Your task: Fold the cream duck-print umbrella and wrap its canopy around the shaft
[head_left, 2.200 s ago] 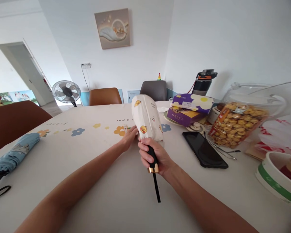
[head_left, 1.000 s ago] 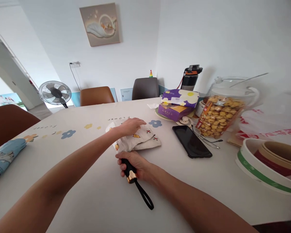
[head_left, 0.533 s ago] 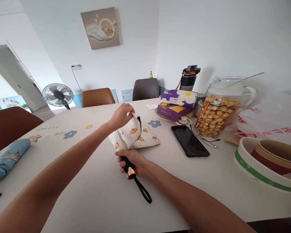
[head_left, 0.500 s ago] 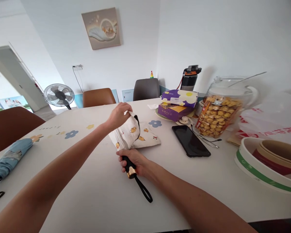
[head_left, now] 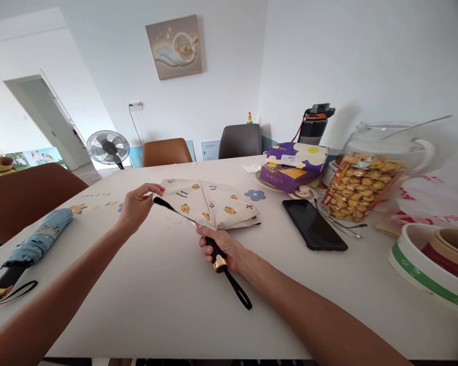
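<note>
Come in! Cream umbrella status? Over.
Right fingers around black handle. Left fingers pinching edge of cream canopy. Canopy partly spread. Phone to the right, not touching.

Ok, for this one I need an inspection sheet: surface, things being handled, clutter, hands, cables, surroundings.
Surface: white table, decorated with flowers and lettering.
Things handled: white umbrella, duck-printed, its fabric loose and fanned out.
Clutter: furled blue umbrella at the left; phone, purple box, snack container and bottle at the right.
Left hand: pinches the edge of the white umbrella's fabric.
Right hand: grips the white umbrella's black handle.
Cables: dark cord hanging from a wall socket; lower end hidden.
Surroundings: fan, brown chair, grey chair, wall picture.
</note>
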The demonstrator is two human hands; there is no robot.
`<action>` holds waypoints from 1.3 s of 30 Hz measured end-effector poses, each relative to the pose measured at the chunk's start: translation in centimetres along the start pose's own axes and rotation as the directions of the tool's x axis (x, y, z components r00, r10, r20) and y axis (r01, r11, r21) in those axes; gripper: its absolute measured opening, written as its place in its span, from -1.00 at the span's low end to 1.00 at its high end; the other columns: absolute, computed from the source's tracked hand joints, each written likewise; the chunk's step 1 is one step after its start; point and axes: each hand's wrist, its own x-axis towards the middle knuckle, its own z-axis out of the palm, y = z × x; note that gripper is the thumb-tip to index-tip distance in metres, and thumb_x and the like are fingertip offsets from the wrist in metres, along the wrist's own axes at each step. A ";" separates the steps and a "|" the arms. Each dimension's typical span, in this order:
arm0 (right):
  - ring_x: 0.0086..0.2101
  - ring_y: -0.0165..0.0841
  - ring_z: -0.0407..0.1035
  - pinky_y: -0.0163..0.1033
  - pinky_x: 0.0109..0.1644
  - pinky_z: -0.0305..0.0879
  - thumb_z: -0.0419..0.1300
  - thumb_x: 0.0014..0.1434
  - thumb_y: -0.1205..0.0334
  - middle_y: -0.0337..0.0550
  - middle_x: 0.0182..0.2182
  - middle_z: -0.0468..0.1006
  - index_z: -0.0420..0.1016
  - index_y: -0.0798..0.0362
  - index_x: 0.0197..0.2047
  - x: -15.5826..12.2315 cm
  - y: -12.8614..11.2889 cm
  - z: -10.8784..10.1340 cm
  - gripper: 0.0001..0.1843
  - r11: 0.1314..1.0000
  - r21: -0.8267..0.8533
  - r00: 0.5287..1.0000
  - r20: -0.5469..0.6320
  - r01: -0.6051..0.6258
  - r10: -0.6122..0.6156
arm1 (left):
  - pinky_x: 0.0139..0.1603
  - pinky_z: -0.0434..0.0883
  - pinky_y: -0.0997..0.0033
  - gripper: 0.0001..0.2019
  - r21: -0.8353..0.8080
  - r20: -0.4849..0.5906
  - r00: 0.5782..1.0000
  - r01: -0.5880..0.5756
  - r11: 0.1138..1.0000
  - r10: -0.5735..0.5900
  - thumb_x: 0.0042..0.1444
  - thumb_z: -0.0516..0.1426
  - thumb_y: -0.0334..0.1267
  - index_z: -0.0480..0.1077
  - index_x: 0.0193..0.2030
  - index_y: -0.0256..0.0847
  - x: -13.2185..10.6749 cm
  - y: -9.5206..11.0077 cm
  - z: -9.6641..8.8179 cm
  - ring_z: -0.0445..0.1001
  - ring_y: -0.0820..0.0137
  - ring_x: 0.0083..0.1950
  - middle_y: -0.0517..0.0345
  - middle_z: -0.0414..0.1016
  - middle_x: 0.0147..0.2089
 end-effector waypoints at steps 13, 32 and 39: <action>-0.76 -0.60 0.03 -0.42 -0.78 0.10 0.18 0.05 -0.11 -0.38 -0.65 0.21 0.16 0.06 -0.47 -0.7 -0.5 0.0 -0.57 1.000 -0.024 0.995 -0.097 0.006 -0.008 | -0.19 0.33 0.39 -0.82 0.009 0.065 0.998 0.007 1.000 -0.008 -0.01 0.00 -0.34 0.42 -0.46 -0.12 -2.3 -2.8 -0.5 0.41 0.32 -0.07 0.21 0.49 -0.08; -0.80 -0.52 0.08 -0.36 -0.83 0.12 0.18 0.01 0.11 -0.34 -0.75 0.21 0.16 0.06 -0.60 0.2 0.6 -0.4 -0.68 0.889 -0.433 0.959 -0.153 0.153 -0.240 | -0.30 0.25 0.38 -0.55 -0.049 0.186 0.912 0.381 0.923 -0.366 -0.05 0.10 0.17 0.36 -0.38 -0.25 4.1 1.4 4.9 0.38 0.30 -0.25 0.05 0.46 -0.30; -0.81 -0.47 0.11 -0.33 -0.82 0.12 0.20 0.00 0.11 -0.32 -0.78 0.21 0.16 0.03 -0.60 0.3 1.0 -0.4 -0.68 0.858 -0.489 0.954 -0.149 0.158 -0.260 | -0.39 0.24 0.44 -0.52 -0.177 0.248 0.932 0.310 0.934 -0.263 -0.20 0.19 0.21 0.42 -0.36 -0.22 6.0 1.2 4.4 0.36 0.41 -0.39 0.12 0.46 -0.38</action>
